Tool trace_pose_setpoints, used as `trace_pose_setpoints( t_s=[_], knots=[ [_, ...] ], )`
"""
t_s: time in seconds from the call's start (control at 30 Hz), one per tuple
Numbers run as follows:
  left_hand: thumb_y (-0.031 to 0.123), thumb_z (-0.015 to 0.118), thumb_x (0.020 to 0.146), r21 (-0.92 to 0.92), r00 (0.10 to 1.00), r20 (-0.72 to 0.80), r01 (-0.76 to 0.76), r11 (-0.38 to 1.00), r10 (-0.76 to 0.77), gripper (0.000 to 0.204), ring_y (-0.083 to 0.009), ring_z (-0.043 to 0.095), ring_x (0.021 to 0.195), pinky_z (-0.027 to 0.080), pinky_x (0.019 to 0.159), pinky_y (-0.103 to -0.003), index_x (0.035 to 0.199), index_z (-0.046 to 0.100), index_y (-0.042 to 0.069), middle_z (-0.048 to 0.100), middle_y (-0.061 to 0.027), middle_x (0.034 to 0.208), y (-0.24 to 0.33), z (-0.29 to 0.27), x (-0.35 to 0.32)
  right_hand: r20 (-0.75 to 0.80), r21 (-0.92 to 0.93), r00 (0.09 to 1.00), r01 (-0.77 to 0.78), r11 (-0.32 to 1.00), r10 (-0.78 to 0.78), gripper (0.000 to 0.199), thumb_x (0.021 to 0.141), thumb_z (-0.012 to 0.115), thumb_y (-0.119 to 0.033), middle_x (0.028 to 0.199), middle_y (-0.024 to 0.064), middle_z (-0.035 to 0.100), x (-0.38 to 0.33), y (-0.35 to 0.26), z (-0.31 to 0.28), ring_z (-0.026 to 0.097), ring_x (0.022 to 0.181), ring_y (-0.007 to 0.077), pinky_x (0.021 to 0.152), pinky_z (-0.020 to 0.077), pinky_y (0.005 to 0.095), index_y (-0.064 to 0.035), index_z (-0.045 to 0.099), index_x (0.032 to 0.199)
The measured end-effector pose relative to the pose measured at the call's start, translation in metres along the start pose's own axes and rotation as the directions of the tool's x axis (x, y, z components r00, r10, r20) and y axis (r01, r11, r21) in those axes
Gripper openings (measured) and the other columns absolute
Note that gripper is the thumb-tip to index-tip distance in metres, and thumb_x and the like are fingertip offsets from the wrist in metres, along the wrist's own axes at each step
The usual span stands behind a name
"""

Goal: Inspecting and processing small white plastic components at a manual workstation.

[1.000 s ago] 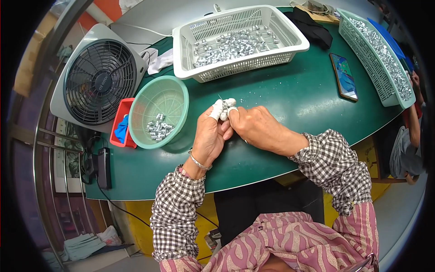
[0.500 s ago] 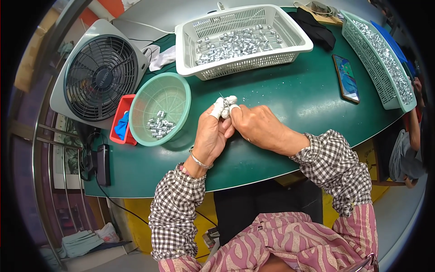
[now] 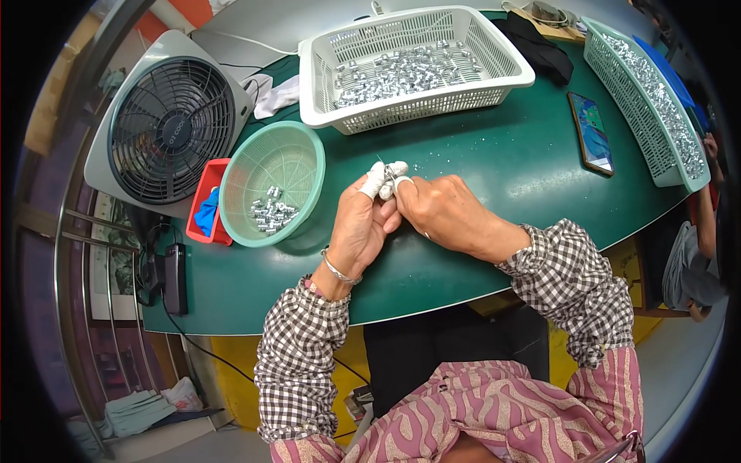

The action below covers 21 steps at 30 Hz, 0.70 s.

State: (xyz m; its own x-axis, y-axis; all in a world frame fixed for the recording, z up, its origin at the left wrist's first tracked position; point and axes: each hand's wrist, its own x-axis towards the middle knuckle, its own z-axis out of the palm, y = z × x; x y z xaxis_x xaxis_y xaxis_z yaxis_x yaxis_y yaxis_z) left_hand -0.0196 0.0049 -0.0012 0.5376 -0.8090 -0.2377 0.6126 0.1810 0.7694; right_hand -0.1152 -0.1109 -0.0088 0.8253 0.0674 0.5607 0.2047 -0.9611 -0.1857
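My left hand (image 3: 363,228) and my right hand (image 3: 451,212) meet over the middle of the green table, fingertips touching. White tape wraps several of the fingertips. Pinched between my left thumb and fingers is a small silver metal part (image 3: 390,174), mostly covered. A thin needle-like tip sticks up beside it; which hand holds that is not clear. My right fingers are closed against the part, and what they grip is hidden. Left of my hands, a round light-green basket (image 3: 310,166) contains a small heap of silver metal parts (image 3: 272,212).
A white basket (image 3: 417,104) of silver parts stands at the back, and a pale-green one (image 3: 644,116), fuller, at the right. A phone (image 3: 591,133) lies near it. On the left are a fan (image 3: 171,131), a red bin (image 3: 197,224) and a black adapter (image 3: 176,278).
Both hands stay together at the same place. My right hand has shifted very slightly, its wrist turned a little; the part remains between the fingertips.
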Motion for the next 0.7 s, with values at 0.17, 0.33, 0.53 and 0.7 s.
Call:
trace_pose_setpoints(
  t_s=[0.17, 0.33, 0.53, 0.7],
  knots=[
    [0.024, 0.043, 0.096, -0.030, 0.999, 0.036, 0.026, 0.999, -0.025, 0.030, -0.0054, 0.037, 0.052, 0.031, 0.040, -0.020, 0.104, 0.055, -0.002, 0.044, 0.0028, 0.070, -0.002, -0.003, 0.001, -0.011, 0.045, 1.000, 0.001, 0.999, 0.000, 0.014, 0.071, 0.057, -0.003, 0.058, 0.0129, 0.052, -0.004, 0.000, 0.000, 0.056, 0.047, 0.0273, 0.041, 0.0440, 0.0362, -0.0019, 0.043, 0.067],
    [0.025, 0.044, 0.095, -0.061, 0.998, 0.052, -0.017, 0.998, 0.020, 0.030, -0.0060, 0.038, 0.054, 0.032, 0.043, -0.020, 0.105, 0.055, -0.001, 0.045, 0.0024, 0.071, -0.003, -0.006, 0.003, -0.039, 0.047, 0.999, 0.027, 0.999, -0.025, 0.019, 0.076, 0.058, -0.004, 0.060, 0.0108, 0.049, -0.003, 0.000, 0.000, 0.053, 0.046, 0.0262, 0.040, 0.0413, 0.0355, -0.0019, 0.042, 0.066],
    [0.023, 0.045, 0.095, -0.142, 0.998, 0.021, -0.055, 0.988, 0.058, 0.028, -0.0069, 0.040, 0.058, 0.036, 0.048, -0.021, 0.109, 0.054, 0.001, 0.047, 0.0017, 0.075, 0.003, -0.023, 0.009, -0.030, 0.103, 0.999, 0.014, 0.995, -0.011, 0.011, 0.077, 0.059, -0.003, 0.066, 0.0102, 0.051, -0.002, -0.004, -0.013, 0.054, 0.049, 0.0262, 0.040, 0.0418, 0.0347, 0.0019, 0.049, 0.072],
    [0.020, 0.047, 0.093, -0.135, 0.999, 0.003, -0.049, 0.990, 0.050, 0.025, -0.0075, 0.044, 0.062, 0.039, 0.051, -0.022, 0.111, 0.054, 0.003, 0.052, 0.0003, 0.080, 0.003, -0.022, 0.008, -0.102, 0.130, 0.989, -0.093, 0.987, 0.107, 0.014, 0.079, 0.058, -0.002, 0.073, 0.0117, 0.054, 0.003, 0.001, -0.017, 0.056, 0.054, 0.0254, 0.044, 0.0438, 0.0339, 0.0073, 0.055, 0.088]
  ],
)
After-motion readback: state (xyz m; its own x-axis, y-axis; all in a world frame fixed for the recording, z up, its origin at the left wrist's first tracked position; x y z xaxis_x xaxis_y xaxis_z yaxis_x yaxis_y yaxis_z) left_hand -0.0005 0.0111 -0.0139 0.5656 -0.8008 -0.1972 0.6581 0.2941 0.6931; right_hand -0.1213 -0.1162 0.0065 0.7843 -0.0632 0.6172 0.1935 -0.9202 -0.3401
